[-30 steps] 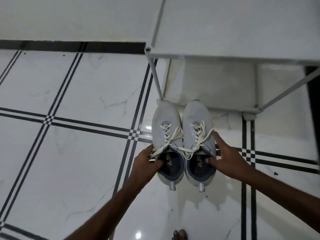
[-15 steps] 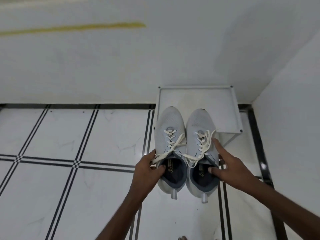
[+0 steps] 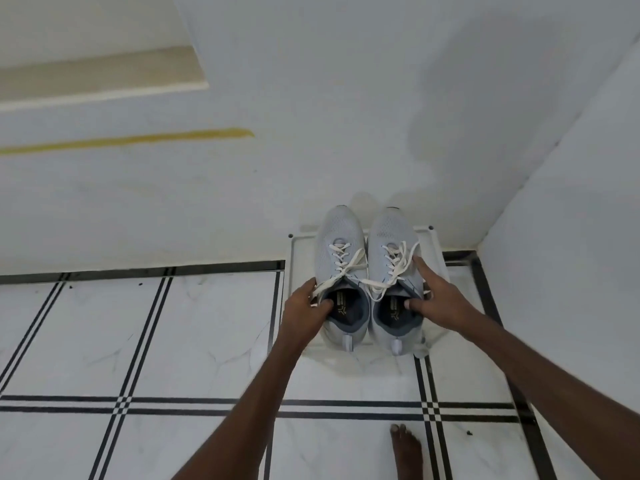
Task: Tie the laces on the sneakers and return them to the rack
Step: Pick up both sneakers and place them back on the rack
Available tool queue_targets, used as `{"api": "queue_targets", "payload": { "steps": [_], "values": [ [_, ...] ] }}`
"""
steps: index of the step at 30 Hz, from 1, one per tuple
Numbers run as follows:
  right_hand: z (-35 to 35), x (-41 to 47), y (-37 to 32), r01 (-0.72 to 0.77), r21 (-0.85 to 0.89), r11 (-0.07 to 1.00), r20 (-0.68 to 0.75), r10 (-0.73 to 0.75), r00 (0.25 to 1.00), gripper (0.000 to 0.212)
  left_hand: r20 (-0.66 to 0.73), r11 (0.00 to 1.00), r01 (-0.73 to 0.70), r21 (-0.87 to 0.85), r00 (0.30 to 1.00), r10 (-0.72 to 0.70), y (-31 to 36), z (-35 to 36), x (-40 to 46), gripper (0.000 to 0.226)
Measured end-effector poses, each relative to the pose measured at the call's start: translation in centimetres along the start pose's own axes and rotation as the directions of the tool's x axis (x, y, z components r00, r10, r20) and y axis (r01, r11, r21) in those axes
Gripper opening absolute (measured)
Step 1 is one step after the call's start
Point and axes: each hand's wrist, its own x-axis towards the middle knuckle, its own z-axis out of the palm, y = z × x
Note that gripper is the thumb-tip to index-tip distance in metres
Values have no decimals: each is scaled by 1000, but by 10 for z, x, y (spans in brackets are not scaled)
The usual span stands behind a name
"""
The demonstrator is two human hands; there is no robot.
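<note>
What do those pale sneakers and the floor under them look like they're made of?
The sneakers look like a light grey knit or mesh fabric, matte with a fine woven texture on the toes, with flat cream cloth laces and darker padded collars. The floor looks like polished white marble or marble-look tile: faint grey veins, a soft sheen, and black inlaid lines.

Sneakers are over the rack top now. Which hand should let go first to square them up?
Left, probably. The right hand spans its sneaker, thumb in the collar, steadying the pair over the rack. The left hand only pinches its sneaker's collar edge.
</note>
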Motion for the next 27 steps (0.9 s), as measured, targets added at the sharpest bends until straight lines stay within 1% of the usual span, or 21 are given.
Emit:
{"api": "queue_targets", "payload": {
  "steps": [4,7,10,11,14,21,25,27],
  "values": [
    [0,82,21,-22,9,1000,17,22,1000,92,4,998,70,4,998,-70,-12,27,70,26],
    [9,140,45,-79,-5,997,46,79,996,90,23,993,121,-7,992,-121,-32,47,120,28],
    [25,187,70,-111,-45,993,59,114,992,90,36,985,173,1,984,-173,-58,65,159,34],
    [31,198,77,-118,-51,992,60,121,991,89,42,982,187,4,981,-187,-67,71,169,33],
    [48,222,97,-135,-65,989,61,139,988,87,63,973,233,2,971,-232,-88,84,188,27],
    [72,240,125,-180,-83,980,78,187,979,86,113,961,275,26,955,-276,-125,104,197,28],
    [76,238,128,-200,-88,976,79,207,975,90,128,960,280,26,951,-281,-129,106,196,41],
    [76,235,122,-209,-110,972,103,220,970,94,141,955,291,48,945,-295,-125,103,194,53]
  ]
}}
